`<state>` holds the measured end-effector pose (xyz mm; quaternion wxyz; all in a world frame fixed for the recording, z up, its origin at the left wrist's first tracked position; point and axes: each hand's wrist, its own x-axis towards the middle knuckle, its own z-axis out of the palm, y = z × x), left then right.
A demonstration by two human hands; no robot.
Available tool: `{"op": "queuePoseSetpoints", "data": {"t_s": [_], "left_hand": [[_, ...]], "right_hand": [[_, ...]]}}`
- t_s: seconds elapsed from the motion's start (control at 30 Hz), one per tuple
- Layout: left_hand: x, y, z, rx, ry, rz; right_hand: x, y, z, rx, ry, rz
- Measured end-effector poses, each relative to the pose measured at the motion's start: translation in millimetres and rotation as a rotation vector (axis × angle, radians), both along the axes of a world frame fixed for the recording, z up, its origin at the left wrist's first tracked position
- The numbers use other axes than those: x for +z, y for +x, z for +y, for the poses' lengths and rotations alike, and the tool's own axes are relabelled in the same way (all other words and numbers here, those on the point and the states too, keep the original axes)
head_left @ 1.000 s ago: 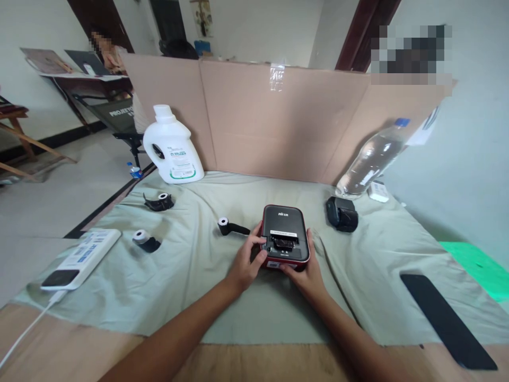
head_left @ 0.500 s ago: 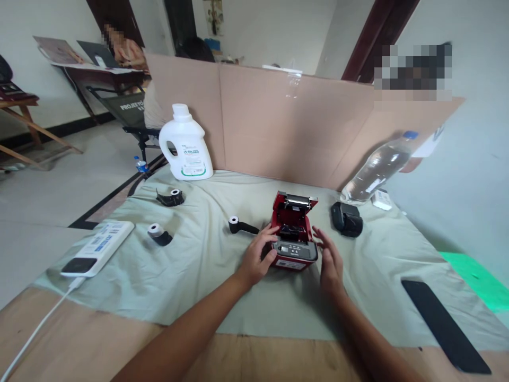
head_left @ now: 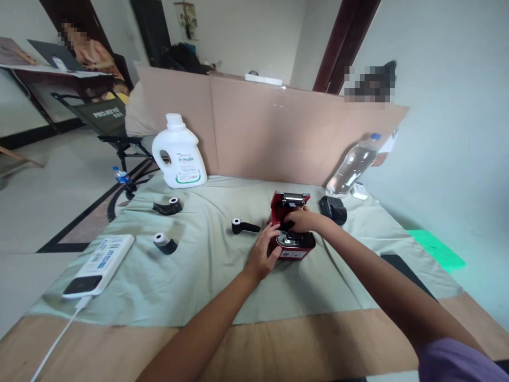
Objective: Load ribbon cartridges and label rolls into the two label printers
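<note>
"What changed?"

"The right hand (head_left: pixel 301 218), moments ago beside the red-and-black device (head_left: pixel 296 241), now reaches under its raised lid (head_left: pixel 293 197); work has apparently moved inside."

"Its grip?"

"Hidden. The left hand (head_left: pixel 261 254), separate, rests fingers spread against the device, mid-way along the cloth-covered desk (head_left: pixel 302 331)."

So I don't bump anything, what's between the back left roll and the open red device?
In the head view, another white roll sits there, its black strip pointing toward the left hand.
</note>
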<state>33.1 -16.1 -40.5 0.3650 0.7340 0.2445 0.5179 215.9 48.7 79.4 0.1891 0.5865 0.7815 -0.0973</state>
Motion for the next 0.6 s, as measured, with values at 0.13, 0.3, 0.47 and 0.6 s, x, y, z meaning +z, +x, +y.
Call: {"op": "queuePoseSetpoints", "data": {"t_s": [0.13,0.3,0.47,0.6], "left_hand": [[0.3,0,0,0.001,-0.002,-0.005],[0.4,1,0,0.007,-0.019,-0.034],[3.8,1,-1,0.005,-0.004,-0.064],[1.4,1,0,0.008,0.012,-0.033]], "right_hand": [[0.1,-8,1,-0.072,0.026,0.012],[33.4,11,-38,-0.122,0.176,0.569],[59.6,-28,-40,-0.183,0.212,1.149],[33.1,-111,-1,-0.164,0.236,0.979]]}}
